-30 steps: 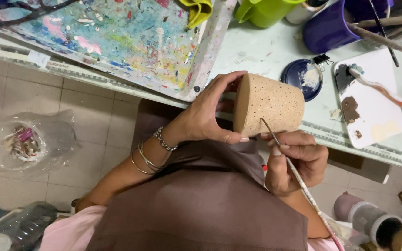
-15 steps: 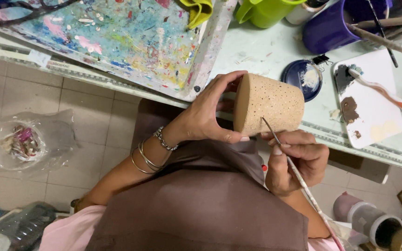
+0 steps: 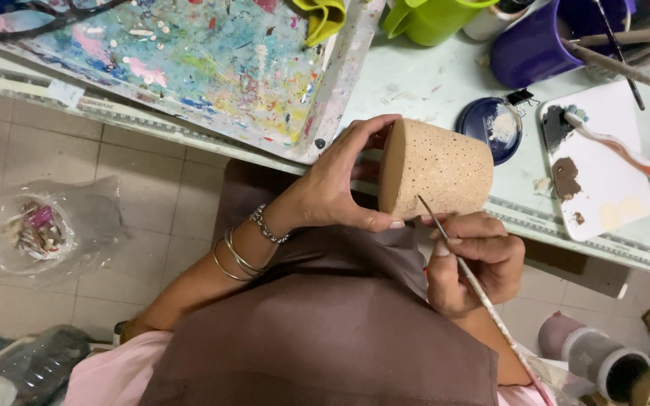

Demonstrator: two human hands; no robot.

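While our left hand [image 3: 336, 184] grips the speckled tan cup [image 3: 434, 169] on its side, fingers wrapped over the base end, we hold it just above the table edge [image 3: 558, 218] and our lap. Right hand [image 3: 475, 259] pinches a thin brush [image 3: 464, 271], tip touching the cup's lower wall. Progress, as we judge it: the visible wall carries only its dark speckle, no painted area we can make out, so decoration looks barely begun; most of the surface is left. White palette [image 3: 603, 177] with brown and dark paint lies near, beside a blue lid [image 3: 490, 124] and purple mug [image 3: 536, 49]. Against the frame half a second back: grip, cup angle and brush contact read the same; no shift we can detect.
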